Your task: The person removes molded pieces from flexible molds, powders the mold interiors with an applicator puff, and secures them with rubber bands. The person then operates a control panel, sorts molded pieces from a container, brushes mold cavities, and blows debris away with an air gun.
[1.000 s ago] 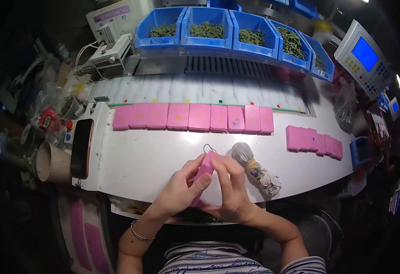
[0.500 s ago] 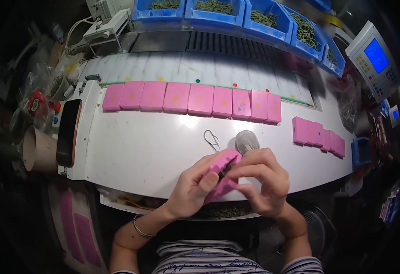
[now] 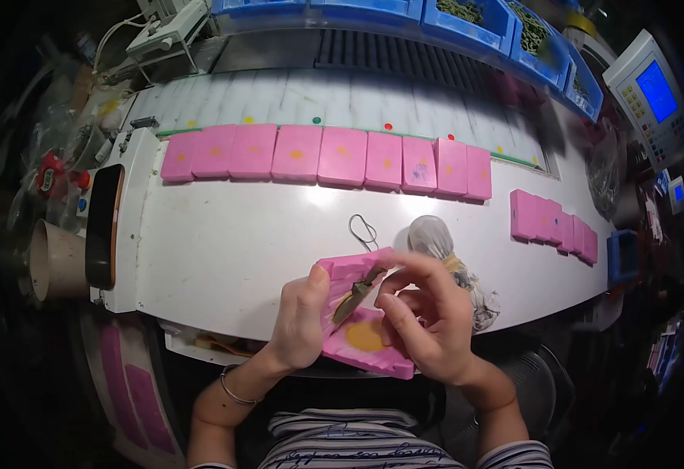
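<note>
My left hand [image 3: 301,316] is closed round the left side of a pink rubber mould [image 3: 369,361], thumb on its upper edge. The mould is spread apart like a book, showing ridged inner faces and a yellow round patch. A dark green, thin piece [image 3: 355,295] lies against the upper half. My right hand [image 3: 432,316] is at the mould's right side with curled fingers over the lower half's edge; its index finger is blurred near the upper half. Beside that hand lies a greyish cloth pouch [image 3: 432,237] with a tan band, and behind the mould, a bent wire loop [image 3: 363,230].
A row of pink moulds [image 3: 295,152] crosses the white table [image 3: 217,250], with a shorter row [image 3: 543,217] at right. Blue bins [image 3: 467,27] of green pieces stand behind. A phone [image 3: 104,227] and cup [image 3: 49,262] are left; a blue-screened device [image 3: 654,90] is right.
The pink mould has been spread wide from nearly closed, exposing the green piece and yellow patch. My left thumb has moved up to its upper edge. The view has shifted slightly.
</note>
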A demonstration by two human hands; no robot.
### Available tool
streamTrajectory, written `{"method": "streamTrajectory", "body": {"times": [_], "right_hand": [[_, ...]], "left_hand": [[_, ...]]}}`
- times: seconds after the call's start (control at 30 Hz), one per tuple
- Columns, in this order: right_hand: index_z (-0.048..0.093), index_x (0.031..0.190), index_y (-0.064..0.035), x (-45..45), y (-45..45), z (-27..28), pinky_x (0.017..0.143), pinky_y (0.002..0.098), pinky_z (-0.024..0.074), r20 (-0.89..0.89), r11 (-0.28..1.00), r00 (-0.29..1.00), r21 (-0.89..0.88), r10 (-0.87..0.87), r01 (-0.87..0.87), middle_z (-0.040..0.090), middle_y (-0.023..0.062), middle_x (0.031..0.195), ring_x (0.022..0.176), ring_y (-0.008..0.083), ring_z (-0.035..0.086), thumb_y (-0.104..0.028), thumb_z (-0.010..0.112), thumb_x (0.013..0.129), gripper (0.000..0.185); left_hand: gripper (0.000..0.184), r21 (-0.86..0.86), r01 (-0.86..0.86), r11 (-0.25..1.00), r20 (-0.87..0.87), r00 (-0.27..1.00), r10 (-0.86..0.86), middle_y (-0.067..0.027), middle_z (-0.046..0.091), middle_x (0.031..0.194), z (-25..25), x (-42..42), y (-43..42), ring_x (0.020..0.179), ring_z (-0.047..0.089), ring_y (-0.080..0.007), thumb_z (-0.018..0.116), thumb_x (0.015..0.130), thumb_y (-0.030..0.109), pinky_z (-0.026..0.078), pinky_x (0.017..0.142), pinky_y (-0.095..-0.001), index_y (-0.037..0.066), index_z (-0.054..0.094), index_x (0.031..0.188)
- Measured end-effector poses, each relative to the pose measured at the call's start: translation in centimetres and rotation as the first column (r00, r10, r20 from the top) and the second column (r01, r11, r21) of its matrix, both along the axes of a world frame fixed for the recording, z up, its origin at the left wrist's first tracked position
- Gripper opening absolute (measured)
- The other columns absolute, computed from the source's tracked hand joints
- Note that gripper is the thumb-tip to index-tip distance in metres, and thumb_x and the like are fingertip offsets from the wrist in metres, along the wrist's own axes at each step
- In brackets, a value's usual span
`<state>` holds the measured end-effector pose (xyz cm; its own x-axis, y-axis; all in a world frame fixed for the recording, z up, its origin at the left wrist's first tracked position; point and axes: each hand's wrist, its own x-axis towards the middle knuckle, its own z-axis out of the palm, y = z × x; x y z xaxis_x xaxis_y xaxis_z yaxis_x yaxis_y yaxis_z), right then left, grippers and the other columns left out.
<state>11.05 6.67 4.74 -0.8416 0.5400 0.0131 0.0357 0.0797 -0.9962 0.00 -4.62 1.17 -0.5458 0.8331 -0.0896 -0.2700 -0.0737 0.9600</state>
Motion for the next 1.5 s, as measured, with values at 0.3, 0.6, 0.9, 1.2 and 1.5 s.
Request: {"method": "streamTrajectory", "body": {"times": [0.3,0.6,0.9,1.2,1.5], "right_hand": [[0.054,0.1,0.0054,0.9,0.2,-1.2,0.052,0.0175,0.047,-0.01,0.995,0.996,0.031,0.093,-0.093,0.063,0.0083,0.083,0.06,0.0064,0.059,0.003,0.06,0.083,0.018],[0.053,0.1,0.0048,1.2,0.1,-1.6,0.051,0.0155,0.044,-0.016,0.995,0.998,0.079,0.068,-0.067,0.062,0.0063,0.076,0.06,0.003,0.056,0.004,0.056,0.084,0.017],[0.05,0.117,0.0007,1.1,-1.0,-1.0,0.048,0.0175,0.0399,0.028,0.997,0.997,-0.003,-0.072,0.072,0.055,0.0023,0.064,0.052,0.0034,0.049,0.001,0.061,0.083,0.036],[0.057,0.099,0.0003,0.4,-0.1,-0.9,0.048,0.0195,0.0414,0.039,0.986,0.999,0.167,-0.015,0.009,0.056,0.0064,0.084,0.058,0.0079,0.051,0.003,0.064,0.077,0.024],[0.057,0.096,0.0002,0.1,0.2,-1.7,0.055,0.0242,0.0462,-0.117,0.913,0.99,0.408,0.074,-0.02,0.055,0.0123,0.1,0.072,0.0159,0.057,0.006,0.066,0.071,0.027]], "left_hand": [[0.054,-0.085,0.016,0.996,-0.079,0.997,-0.022,-0.0084,0.061,0.073,-0.2,-0.4,0.3,0.067,0.056,-0.0113,0.018,0.097,0.028,0.046,0.061,-0.0265,-0.007,0.059,0.093],[0.054,-0.054,-0.031,0.998,-0.102,0.994,0.025,-0.0082,0.062,0.075,-0.3,-0.2,0.5,0.067,0.056,-0.0123,0.019,0.097,0.029,0.046,0.062,-0.0269,-0.007,0.059,0.094],[0.055,-0.037,-0.252,0.967,0.138,0.957,0.255,-0.0071,0.063,0.078,-0.4,0.5,1.1,0.071,0.056,-0.0111,0.018,0.098,0.029,0.046,0.065,-0.0263,-0.006,0.06,0.095],[0.055,-0.046,-0.119,0.992,0.101,0.987,0.123,-0.0062,0.061,0.076,-0.3,0.5,0.7,0.067,0.054,-0.0097,0.02,0.097,0.032,0.044,0.06,-0.0257,-0.006,0.06,0.095],[0.054,-0.054,-0.203,0.978,0.23,0.95,0.21,-0.0062,0.061,0.076,-0.5,0.2,1.1,0.067,0.054,-0.0099,0.02,0.097,0.031,0.045,0.061,-0.0259,-0.006,0.059,0.092]]}}
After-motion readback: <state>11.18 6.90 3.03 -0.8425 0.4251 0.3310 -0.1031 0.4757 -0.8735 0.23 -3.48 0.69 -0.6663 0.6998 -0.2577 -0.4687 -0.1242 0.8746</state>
